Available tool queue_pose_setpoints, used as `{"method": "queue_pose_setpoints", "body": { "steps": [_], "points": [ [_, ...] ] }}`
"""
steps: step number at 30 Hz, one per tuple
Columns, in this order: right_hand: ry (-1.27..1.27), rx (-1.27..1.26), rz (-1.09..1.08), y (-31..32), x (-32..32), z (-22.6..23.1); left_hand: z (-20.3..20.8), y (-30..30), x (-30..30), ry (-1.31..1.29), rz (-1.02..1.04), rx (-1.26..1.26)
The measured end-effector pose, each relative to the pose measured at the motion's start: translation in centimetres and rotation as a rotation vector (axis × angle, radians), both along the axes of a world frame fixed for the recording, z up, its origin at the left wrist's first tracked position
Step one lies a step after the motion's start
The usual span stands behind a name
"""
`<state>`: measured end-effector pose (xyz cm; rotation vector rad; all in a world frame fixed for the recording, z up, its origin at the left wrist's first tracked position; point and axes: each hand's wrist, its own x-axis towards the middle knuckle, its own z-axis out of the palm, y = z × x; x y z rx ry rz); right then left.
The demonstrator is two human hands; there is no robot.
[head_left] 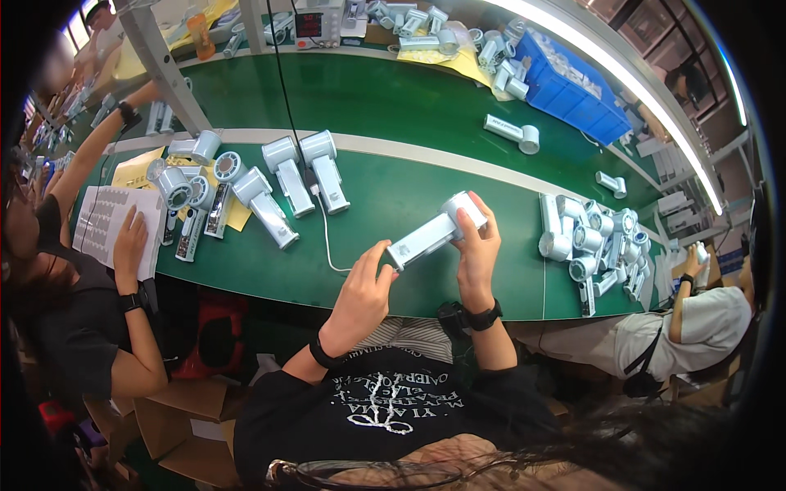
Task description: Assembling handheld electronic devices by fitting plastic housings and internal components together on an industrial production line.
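A pale blue handheld fan (pixel 423 240) is held tilted above the green bench, its round head up to the right. My right hand (pixel 477 254) wraps round the head and upper handle. At the handle's lower end, the fingers of my left hand (pixel 360 290) are closed on the tip. A thin white cable (pixel 327 237) runs down from a hanging black cord (pixel 284 90) to my left fingers; whether it is plugged into the fan is hidden. Two similar fans (pixel 291 180) lie just beyond the cable, and another fan (pixel 266 209) rests left of them.
Left are fans with exposed circuit boards (pixel 217 210) and a co-worker's hand on a paper sheet (pixel 106 225). A heap of fans (pixel 594 237) covers the bench's right part. Beyond a pale rail (pixel 426 166) runs a green belt (pixel 368 98) with a blue crate (pixel 573 98) behind.
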<state>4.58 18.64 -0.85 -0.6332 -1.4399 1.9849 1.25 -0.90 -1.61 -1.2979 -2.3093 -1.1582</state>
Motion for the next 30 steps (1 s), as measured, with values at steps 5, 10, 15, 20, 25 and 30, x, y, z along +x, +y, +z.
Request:
{"method": "queue_pose_setpoints", "body": {
  "steps": [5,10,15,20,25,30],
  "points": [
    [0.006,0.355,-0.078,-0.6,0.3,0.8,-1.4,0.3,-0.6,-0.095,-0.014,0.042],
    [-0.057,0.838,-0.031,-0.1,1.2,2.5,-1.5,-0.5,-1.6,-0.642,-0.202,0.212],
    [-0.148,0.852,0.126,0.5,2.7,3.6,-1.8,-2.3,-2.5,-0.640,-0.262,0.211],
    [-0.160,0.866,0.130,0.3,3.2,4.0,-1.1,-2.5,-2.6,-0.623,-0.304,0.172],
    [-0.195,0.879,0.138,0.4,3.4,4.0,-1.0,-2.6,-2.5,-0.670,-0.312,0.170],
    [-0.273,0.585,0.232,-0.3,3.7,5.2,-1.1,-2.8,-2.8,-0.605,-0.326,0.177]
  ]
}}
